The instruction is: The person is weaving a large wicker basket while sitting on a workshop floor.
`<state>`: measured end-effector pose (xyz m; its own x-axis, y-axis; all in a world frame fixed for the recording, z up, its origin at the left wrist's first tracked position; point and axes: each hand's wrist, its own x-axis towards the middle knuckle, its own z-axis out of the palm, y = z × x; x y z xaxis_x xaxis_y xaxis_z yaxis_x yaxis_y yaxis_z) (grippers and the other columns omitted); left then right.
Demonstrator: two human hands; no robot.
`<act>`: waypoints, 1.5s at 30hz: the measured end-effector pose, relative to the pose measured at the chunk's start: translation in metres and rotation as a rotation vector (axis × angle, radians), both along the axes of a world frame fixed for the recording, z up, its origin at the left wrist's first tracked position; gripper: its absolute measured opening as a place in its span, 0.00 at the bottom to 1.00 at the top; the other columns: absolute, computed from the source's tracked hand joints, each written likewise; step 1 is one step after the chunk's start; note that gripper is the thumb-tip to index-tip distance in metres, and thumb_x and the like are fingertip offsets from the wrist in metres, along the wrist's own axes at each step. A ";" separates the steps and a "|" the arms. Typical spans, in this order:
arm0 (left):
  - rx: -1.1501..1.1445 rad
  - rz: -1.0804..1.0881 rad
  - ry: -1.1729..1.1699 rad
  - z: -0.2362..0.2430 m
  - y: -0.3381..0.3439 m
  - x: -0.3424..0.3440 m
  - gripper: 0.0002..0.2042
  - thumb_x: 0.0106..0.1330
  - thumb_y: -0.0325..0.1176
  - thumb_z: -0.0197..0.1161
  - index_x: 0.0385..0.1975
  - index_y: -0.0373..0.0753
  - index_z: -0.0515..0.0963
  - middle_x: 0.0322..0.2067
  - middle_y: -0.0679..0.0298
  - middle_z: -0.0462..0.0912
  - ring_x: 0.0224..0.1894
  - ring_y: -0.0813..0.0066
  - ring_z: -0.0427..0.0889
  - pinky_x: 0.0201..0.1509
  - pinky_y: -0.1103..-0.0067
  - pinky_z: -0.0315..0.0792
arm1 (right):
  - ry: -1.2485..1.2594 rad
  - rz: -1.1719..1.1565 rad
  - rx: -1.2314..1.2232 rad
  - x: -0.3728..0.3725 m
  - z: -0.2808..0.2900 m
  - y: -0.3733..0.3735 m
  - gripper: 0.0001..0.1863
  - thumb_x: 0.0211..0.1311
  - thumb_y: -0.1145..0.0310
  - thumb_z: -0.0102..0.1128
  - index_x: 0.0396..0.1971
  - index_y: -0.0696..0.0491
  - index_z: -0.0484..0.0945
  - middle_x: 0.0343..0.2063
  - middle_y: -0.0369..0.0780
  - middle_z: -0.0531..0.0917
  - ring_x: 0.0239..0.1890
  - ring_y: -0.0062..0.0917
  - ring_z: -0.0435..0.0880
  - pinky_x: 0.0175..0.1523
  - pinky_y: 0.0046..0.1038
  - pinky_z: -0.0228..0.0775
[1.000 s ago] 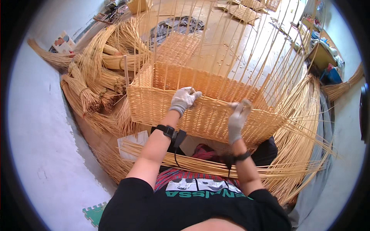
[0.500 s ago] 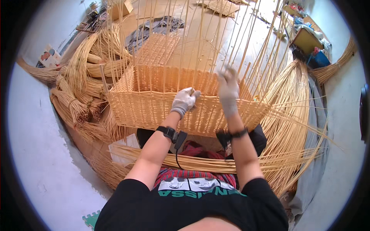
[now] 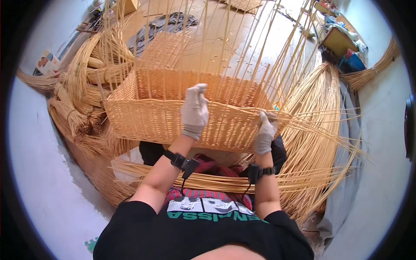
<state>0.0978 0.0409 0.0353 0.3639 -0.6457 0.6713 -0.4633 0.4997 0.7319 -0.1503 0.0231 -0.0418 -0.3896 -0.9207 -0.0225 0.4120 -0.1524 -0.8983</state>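
Probably light but stiff, springy at loose canes: half-woven wicker basket (image 3: pixel 173 117) gripped at rim by closed left hand (image 3: pixel 194 110), right hand (image 3: pixel 265 131) pinching weaving strand (image 3: pixel 312 123).

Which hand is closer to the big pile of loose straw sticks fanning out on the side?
Right. The right hand grips the basket corner beside the loose sticks; the left hand rests mid-rim, farther away.

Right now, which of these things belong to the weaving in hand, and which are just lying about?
In the work:
- wicker basket, half woven
- upright canes rising from its rim
- left hand, gloved, on the rim
- right hand, gloved, gripping strands at the corner
- loose canes across the lap

Lying about:
- bundles of cane
- woven panel
- dark cloth on the floor
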 end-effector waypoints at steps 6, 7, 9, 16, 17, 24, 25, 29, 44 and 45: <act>0.952 -0.378 -0.006 -0.012 -0.034 -0.048 0.17 0.80 0.46 0.64 0.43 0.36 0.81 0.28 0.62 0.83 0.24 0.75 0.86 0.27 0.77 0.79 | 0.395 0.126 -0.166 0.022 0.083 -0.035 0.18 0.74 0.78 0.62 0.59 0.50 0.73 0.47 0.43 0.88 0.46 0.24 0.88 0.55 0.28 0.79; 1.066 -0.340 0.097 -0.014 -0.033 -0.051 0.18 0.80 0.48 0.64 0.40 0.36 0.81 0.26 0.63 0.83 0.23 0.76 0.86 0.25 0.78 0.79 | 0.554 0.168 -0.080 0.031 0.101 -0.046 0.24 0.76 0.77 0.60 0.68 0.50 0.69 0.49 0.44 0.88 0.47 0.25 0.88 0.56 0.28 0.79; 0.987 -0.286 0.123 -0.016 -0.032 -0.052 0.19 0.79 0.49 0.65 0.40 0.36 0.81 0.27 0.65 0.83 0.20 0.77 0.85 0.23 0.77 0.78 | 1.024 0.105 -0.511 0.047 0.124 -0.077 0.29 0.78 0.75 0.59 0.74 0.48 0.64 0.50 0.45 0.87 0.47 0.27 0.89 0.57 0.31 0.80; 0.938 -0.284 0.152 -0.008 -0.024 -0.058 0.12 0.73 0.37 0.73 0.47 0.37 0.83 0.34 0.64 0.86 0.32 0.83 0.80 0.34 0.79 0.78 | -0.181 0.218 -0.510 -0.050 -0.002 -0.050 0.17 0.77 0.69 0.64 0.62 0.48 0.79 0.43 0.38 0.91 0.39 0.18 0.86 0.44 0.19 0.78; 0.708 -0.158 0.061 -0.006 -0.022 -0.065 0.12 0.74 0.35 0.72 0.51 0.37 0.81 0.38 0.62 0.86 0.32 0.83 0.79 0.34 0.79 0.77 | -0.196 0.150 -0.323 -0.065 -0.025 -0.035 0.15 0.77 0.69 0.65 0.60 0.48 0.80 0.43 0.38 0.91 0.39 0.17 0.86 0.43 0.17 0.77; 0.857 -0.472 0.010 -0.016 -0.057 -0.143 0.17 0.81 0.40 0.61 0.63 0.40 0.75 0.45 0.56 0.86 0.26 0.70 0.88 0.30 0.70 0.80 | 0.104 -0.068 0.196 -0.096 0.015 -0.017 0.09 0.76 0.73 0.67 0.47 0.48 0.74 0.40 0.38 0.90 0.40 0.19 0.86 0.43 0.19 0.77; 0.963 -0.377 -0.088 -0.019 -0.069 -0.154 0.16 0.81 0.43 0.61 0.59 0.40 0.77 0.40 0.56 0.87 0.26 0.69 0.88 0.29 0.68 0.81 | 0.216 -0.046 0.021 -0.085 0.036 -0.031 0.09 0.77 0.72 0.66 0.43 0.48 0.71 0.42 0.39 0.88 0.42 0.19 0.86 0.46 0.20 0.79; 0.912 -0.186 -0.157 -0.043 -0.071 -0.169 0.18 0.80 0.50 0.61 0.45 0.38 0.82 0.31 0.56 0.87 0.29 0.64 0.86 0.34 0.65 0.78 | 1.088 -0.036 -0.508 -0.052 0.096 -0.105 0.34 0.71 0.81 0.57 0.75 0.43 0.65 0.48 0.42 0.87 0.46 0.26 0.88 0.54 0.31 0.83; 0.681 -0.449 -0.634 -0.013 -0.046 -0.220 0.39 0.72 0.24 0.59 0.81 0.66 0.57 0.63 0.49 0.78 0.38 0.53 0.89 0.43 0.65 0.84 | 1.520 -0.103 -0.044 -0.180 0.072 -0.092 0.27 0.70 0.63 0.71 0.63 0.60 0.75 0.53 0.49 0.85 0.58 0.36 0.83 0.67 0.36 0.73; 0.733 -0.416 -0.697 -0.018 -0.048 -0.227 0.39 0.73 0.25 0.57 0.81 0.68 0.56 0.62 0.48 0.79 0.38 0.51 0.89 0.41 0.64 0.84 | 1.813 -0.195 -0.342 -0.185 0.082 -0.114 0.37 0.68 0.58 0.74 0.70 0.59 0.72 0.58 0.50 0.83 0.64 0.39 0.80 0.74 0.38 0.68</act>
